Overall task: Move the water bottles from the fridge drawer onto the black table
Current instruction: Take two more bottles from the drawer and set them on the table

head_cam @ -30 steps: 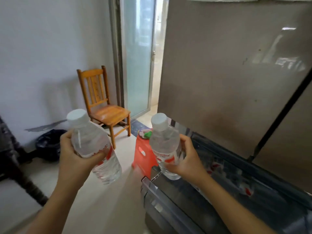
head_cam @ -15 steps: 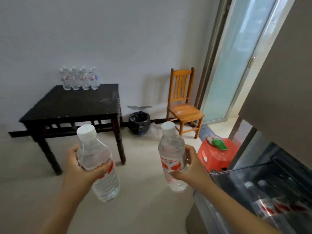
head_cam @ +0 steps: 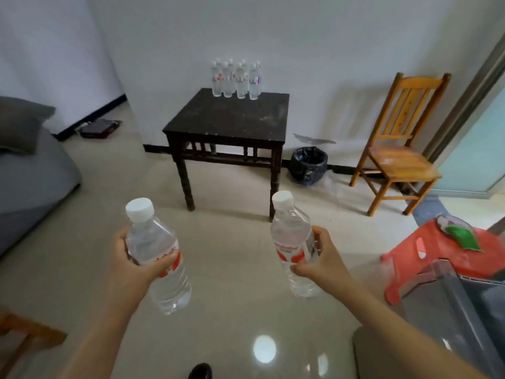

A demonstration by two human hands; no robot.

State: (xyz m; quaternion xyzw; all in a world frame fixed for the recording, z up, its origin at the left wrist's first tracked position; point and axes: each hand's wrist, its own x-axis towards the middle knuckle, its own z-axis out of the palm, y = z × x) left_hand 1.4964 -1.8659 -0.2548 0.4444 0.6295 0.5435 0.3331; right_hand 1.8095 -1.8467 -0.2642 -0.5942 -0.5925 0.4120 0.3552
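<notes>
Forearms are stretching forward and low over the pale floor [head_cam: 232,269]. Your left hand [head_cam: 131,265] is gripping one water bottle [head_cam: 153,239] at its label, fingers [head_cam: 123,242] clamped round it, its cap [head_cam: 139,210] tipping leftward. Past it, against the wall [head_cam: 300,50], the black worktop [head_cam: 232,119] is carrying a cluster of bottles [head_cam: 236,80] standing along its back edge. Your right hand [head_cam: 323,259] is holding a second water bottle [head_cam: 289,231] nearly upright, fingers and thumb closed round the label. Both held bottles are hanging well apart from the worktop. At far right, a clear corner of the fridge drawer [head_cam: 459,302] is showing beside a red stool [head_cam: 437,242].
</notes>
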